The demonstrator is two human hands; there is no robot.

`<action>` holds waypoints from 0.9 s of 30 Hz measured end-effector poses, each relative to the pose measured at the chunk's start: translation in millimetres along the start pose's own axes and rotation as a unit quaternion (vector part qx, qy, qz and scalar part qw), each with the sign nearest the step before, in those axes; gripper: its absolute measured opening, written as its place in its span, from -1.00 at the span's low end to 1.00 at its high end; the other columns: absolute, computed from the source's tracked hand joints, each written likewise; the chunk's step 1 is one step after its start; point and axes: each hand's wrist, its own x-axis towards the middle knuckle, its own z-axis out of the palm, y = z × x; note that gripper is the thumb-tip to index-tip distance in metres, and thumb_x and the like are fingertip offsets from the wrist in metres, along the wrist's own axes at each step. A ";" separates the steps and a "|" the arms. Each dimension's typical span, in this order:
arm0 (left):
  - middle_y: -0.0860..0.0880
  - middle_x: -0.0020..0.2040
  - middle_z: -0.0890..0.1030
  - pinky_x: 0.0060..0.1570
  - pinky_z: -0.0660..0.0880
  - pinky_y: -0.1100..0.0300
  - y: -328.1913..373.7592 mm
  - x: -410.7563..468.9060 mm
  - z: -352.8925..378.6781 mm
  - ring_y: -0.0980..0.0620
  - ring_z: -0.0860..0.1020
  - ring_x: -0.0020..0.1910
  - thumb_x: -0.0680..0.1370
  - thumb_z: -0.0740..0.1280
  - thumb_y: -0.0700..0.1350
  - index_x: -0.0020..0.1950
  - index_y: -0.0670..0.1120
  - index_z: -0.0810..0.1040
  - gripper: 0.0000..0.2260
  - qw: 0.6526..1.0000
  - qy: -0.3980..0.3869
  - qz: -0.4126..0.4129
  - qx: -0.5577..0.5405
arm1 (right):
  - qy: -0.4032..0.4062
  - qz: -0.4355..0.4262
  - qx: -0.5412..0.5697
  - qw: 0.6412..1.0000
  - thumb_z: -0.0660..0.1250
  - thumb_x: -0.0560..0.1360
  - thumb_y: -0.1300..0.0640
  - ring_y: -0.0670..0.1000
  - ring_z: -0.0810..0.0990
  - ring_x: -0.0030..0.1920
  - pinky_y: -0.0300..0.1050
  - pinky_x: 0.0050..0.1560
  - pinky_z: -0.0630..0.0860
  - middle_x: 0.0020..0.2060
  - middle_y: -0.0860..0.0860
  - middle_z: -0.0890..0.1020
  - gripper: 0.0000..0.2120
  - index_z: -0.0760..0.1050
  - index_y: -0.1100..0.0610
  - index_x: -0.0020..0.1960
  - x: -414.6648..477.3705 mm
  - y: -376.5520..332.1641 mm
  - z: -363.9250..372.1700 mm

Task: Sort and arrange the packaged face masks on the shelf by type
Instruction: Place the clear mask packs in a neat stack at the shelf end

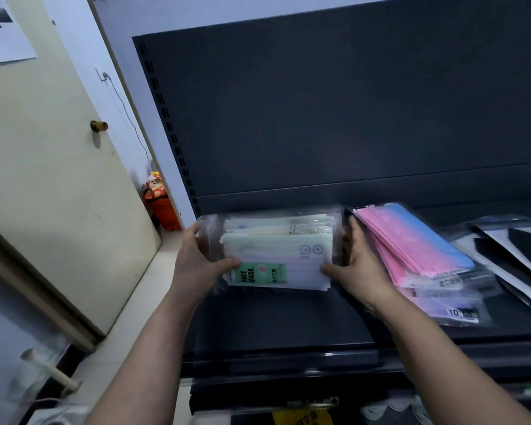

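A stack of clear packs holding pale green and white face masks (278,246) lies at the left end of the dark shelf (276,320); the top pack has a green "FACE MASK" label. My left hand (198,260) grips the stack's left side, thumb on top. My right hand (357,262) grips its right side. Just to the right lies a pile of pink-and-blue mask packs (417,243), touching my right hand. Further right are packs of black masks (515,250), partly cut off by the frame edge.
The shelf's dark back panel (334,118) rises behind the packs. A lower shelf with more goods (307,415) shows below. Left of the unit are a cream door (49,167), a red-orange bag (160,204) on the floor and a pale tiled floor.
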 end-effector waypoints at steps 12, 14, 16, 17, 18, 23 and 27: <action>-0.07 0.38 0.45 0.21 0.51 -0.15 -1.8 3.1 -6.7 -0.11 0.45 0.34 0.01 0.67 0.02 0.49 0.01 0.18 0.13 0.994 -0.052 -0.095 0.016 | 0.030 -0.023 -0.079 0.996 0.31 0.37 0.08 0.04 0.43 0.35 0.13 0.32 0.41 0.44 -0.04 0.34 -0.20 0.04 -0.16 0.52 0.9 -18.8 -3.5; -0.10 0.47 0.34 0.31 0.42 -0.20 -7.1 3.3 -1.8 -0.14 0.34 0.43 0.08 0.68 -0.06 0.53 0.00 0.09 0.15 0.992 -0.049 -0.106 0.035 | 0.009 0.011 -0.047 0.999 0.35 0.37 0.17 0.08 0.52 0.25 0.17 0.22 0.50 0.39 0.00 0.40 -0.14 -0.01 -0.15 0.53 -2.8 -16.4 3.5; -0.12 0.49 0.31 0.33 0.39 -0.21 -11.1 2.6 2.7 -0.15 0.32 0.45 0.11 0.68 -0.11 0.54 0.05 0.02 0.17 0.990 -0.055 -0.126 0.039 | -0.013 0.040 -0.040 0.998 0.39 0.39 0.19 0.08 0.52 0.25 0.13 0.26 0.47 0.34 0.03 0.47 -0.08 -0.10 -0.06 0.55 -2.5 -12.5 10.9; -0.13 0.48 0.34 0.30 0.41 -0.21 -13.7 2.9 3.8 -0.16 0.35 0.43 0.09 0.68 -0.11 0.52 0.08 0.02 0.18 0.988 -0.062 -0.134 0.044 | -0.016 0.058 -0.044 0.997 0.40 0.40 0.22 0.07 0.50 0.27 0.07 0.29 0.45 0.36 0.05 0.46 -0.06 -0.15 -0.02 0.55 -1.1 -11.2 13.2; -0.14 0.46 0.36 0.29 0.43 -0.20 -14.9 2.2 4.3 -0.17 0.38 0.41 0.08 0.68 -0.11 0.52 0.08 0.03 0.18 0.986 -0.073 -0.139 0.056 | -0.017 0.070 -0.046 0.996 0.39 0.41 0.27 0.06 0.49 0.28 0.01 0.30 0.43 0.38 0.05 0.43 -0.05 -0.18 0.01 0.55 -0.2 -11.8 14.5; -0.06 0.47 0.34 0.29 0.45 -0.12 -11.5 -2.1 -3.7 -0.14 0.37 0.40 0.01 0.64 0.00 0.54 0.07 0.04 0.22 0.968 -0.147 -0.146 0.145 | -0.056 0.075 -0.096 0.991 0.38 0.38 0.33 0.04 0.37 0.37 -0.13 0.31 0.36 0.45 0.03 0.31 -0.03 -0.18 0.04 0.55 -7.2 -20.1 13.0; -0.04 0.18 0.48 0.04 0.50 0.10 -5.5 -1.9 -9.5 -0.06 0.49 0.12 0.29 0.60 -0.20 0.30 -0.10 0.27 -0.29 0.935 -0.213 -0.164 0.231 | -0.086 0.088 -0.099 0.988 0.38 0.39 0.35 0.00 0.40 0.32 -0.25 0.16 0.33 0.42 0.02 0.33 -0.05 -0.14 0.06 0.55 -11.7 -23.2 15.3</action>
